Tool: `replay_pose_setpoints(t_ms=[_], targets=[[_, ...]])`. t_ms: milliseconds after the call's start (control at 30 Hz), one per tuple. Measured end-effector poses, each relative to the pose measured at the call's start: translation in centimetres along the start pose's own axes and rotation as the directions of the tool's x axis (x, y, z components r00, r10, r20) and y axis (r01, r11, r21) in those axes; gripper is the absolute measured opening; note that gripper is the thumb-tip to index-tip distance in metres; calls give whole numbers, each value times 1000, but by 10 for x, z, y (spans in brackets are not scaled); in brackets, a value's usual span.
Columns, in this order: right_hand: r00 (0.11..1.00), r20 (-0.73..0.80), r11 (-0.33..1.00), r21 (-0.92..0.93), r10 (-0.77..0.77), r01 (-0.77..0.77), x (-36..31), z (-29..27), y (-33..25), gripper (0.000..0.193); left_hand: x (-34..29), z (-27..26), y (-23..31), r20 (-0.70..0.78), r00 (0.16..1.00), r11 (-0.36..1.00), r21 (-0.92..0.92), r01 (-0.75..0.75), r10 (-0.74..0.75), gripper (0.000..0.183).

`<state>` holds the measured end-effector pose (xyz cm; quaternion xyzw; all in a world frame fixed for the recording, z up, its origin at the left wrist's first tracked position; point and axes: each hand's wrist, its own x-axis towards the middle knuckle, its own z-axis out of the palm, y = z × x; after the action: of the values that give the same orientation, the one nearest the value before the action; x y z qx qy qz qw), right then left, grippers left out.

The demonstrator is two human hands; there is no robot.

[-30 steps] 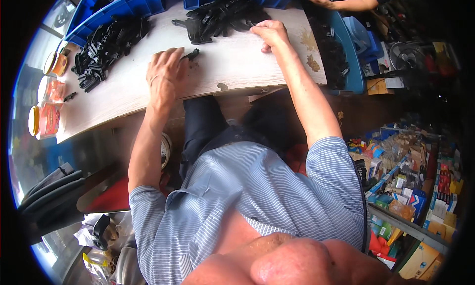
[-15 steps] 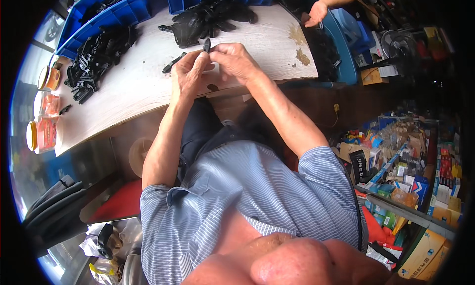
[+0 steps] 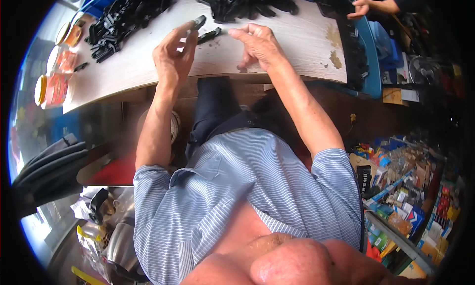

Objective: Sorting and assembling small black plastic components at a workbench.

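Over the table, my left hand pinches a small black plastic part between thumb and fingertips. A second slim black piece lies on the tabletop just right of the held one, between my hands. My right hand is apart from it, fingers spread, with nothing visible in them. Beyond the hands is a pile of black parts; another black heap lies to the left. The exact kind of these parts is too small to tell.
The pale wooden table has worn patches at its right. Jars line its left edge. Blue bins stand along the back, and a teal tub at the right. Another person's hand reaches in at the far right. Cluttered shelves stand lower right.
My hands have come apart: the left moved left with the black part, the right let go and opened. The view has shifted, so the table sits higher and further right.
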<state>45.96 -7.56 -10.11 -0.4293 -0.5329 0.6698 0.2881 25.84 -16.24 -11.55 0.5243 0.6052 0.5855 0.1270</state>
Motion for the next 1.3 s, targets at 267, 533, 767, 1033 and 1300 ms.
replay_pose_setpoints(t_ms=[267, 533, 767, 1033, 1300], targets=[[995, -85, 982, -180, 45, -59, 18, 27, -2, 35, 3, 1, -27, 261, 918, 793, 468, -391, 299, 17], [977, -189, 925, -346, 98, -159, 27, 39, -8, 32, 4, 5, -34, 322, 891, 754, 483, -444, 319, 20], [977, -186, 934, -319, 105, -161, 23, 39, -13, 36, 6, 7, -21, 426, 856, 770, 427, -475, 293, 28], [985, -126, 954, -261, 121, -150, 21, 34, -10, 32, 7, 10, -21, 357, 880, 810, 383, -444, 314, 25], [978, -169, 946, -280, 120, -164, 21, 35, -16, 29, 8, 19, -19, 342, 899, 777, 472, -416, 273, 24]])
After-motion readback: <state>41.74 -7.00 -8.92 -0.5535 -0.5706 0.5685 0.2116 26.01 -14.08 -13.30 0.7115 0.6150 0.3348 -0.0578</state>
